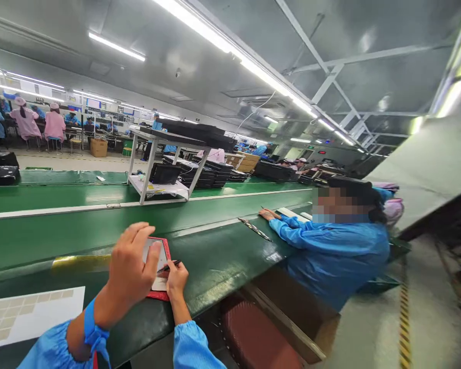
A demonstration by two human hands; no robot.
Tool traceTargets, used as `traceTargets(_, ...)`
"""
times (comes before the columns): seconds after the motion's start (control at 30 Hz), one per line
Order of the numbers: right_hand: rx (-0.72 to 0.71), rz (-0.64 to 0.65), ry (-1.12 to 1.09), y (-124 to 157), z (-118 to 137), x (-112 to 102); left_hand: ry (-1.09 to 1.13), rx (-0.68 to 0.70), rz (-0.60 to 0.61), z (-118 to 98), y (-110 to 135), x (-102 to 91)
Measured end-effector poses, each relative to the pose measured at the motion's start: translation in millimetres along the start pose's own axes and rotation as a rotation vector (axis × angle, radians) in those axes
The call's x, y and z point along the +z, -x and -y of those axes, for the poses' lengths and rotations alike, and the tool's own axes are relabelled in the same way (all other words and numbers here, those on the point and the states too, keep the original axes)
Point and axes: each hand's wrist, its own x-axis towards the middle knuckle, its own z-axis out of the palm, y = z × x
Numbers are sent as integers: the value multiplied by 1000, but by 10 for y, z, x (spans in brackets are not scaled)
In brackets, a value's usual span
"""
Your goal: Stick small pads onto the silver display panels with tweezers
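Black pen [169,266] pinched in the right hand [177,285], tip near a white card [155,253] in a red frame [166,251]. The open left hand [132,264] rests on the card, which lies on the green conveyor [218,266] near a white sheet [30,318].

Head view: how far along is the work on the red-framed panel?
Looks done: black units stacked on the far green belt. In hand: the left hand steadies the red-framed panel while the right hand holds a black pen over it. Left: tan square labels on the white sheet.
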Motion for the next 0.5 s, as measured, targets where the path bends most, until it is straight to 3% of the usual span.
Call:
traceTargets(0.03,32,1,-19,-5,-7,8,-68,-212,210,195,143,170)
traceTargets(0.1,83,8,-61,-19,-22,18,-137,-375,368,608,464,543)
traceTargets(0.17,79,3,-72,-37,-38,17,-163,-402,463,928,787,859)
traceTargets(0.27,56,-3,-51,-60,-59,-7,-161,-374,522,1140,1141,1104)
traceTargets(0.37,63,5,-47,-61,-68,-31,-119,-426,528,1192,1190,1151)
traceTargets(0.5,86,4,-72,-28,-33,-25,-54,-591,527,1252,935,1234)
